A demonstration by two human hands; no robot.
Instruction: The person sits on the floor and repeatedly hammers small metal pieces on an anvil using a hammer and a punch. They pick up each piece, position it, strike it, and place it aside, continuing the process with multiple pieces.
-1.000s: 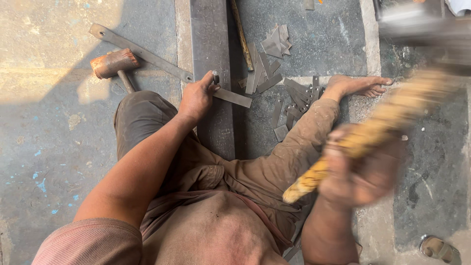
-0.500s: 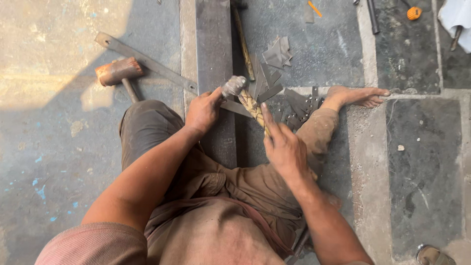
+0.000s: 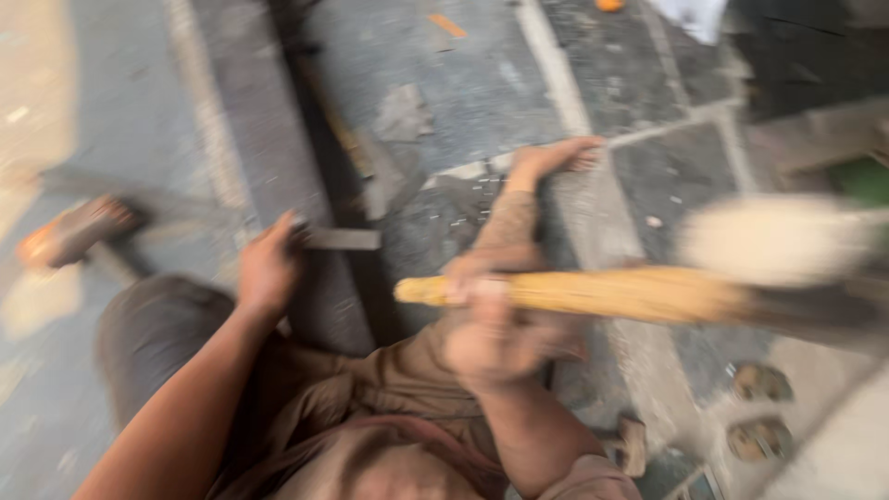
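**Hammer raised, strip held on the rail**

Closest to me, my right hand (image 3: 495,338) is a blur, its fingers (image 3: 472,278) wrapped shut around the yellow wooden handle of my hammer (image 3: 648,294). The handle runs level to my right, and its pale head is smeared by motion until its shape is lost. Below it, near the bottom edge, I make out three small brownish lumps on the floor; what they are I cannot tell.

My left arm reaches forward over my bent knee in brown trousers (image 3: 157,343). My left hand (image 3: 267,270) is closed on the near end of one flat metal strip (image 3: 341,239); my fingers hide that end. The strip lies across the dark steel rail (image 3: 319,167), which runs away from me and is cut off at the top edge.

Left of that, a second hammer (image 3: 74,231) with a rusty head lies on the concrete floor (image 3: 120,111), well apart from both hands and too blurred for detail.

Farther off, my bare foot (image 3: 556,157) rests on the floor beside scattered metal scraps (image 3: 403,116). Beyond it, one orange object and something white are cut off by the top edge.
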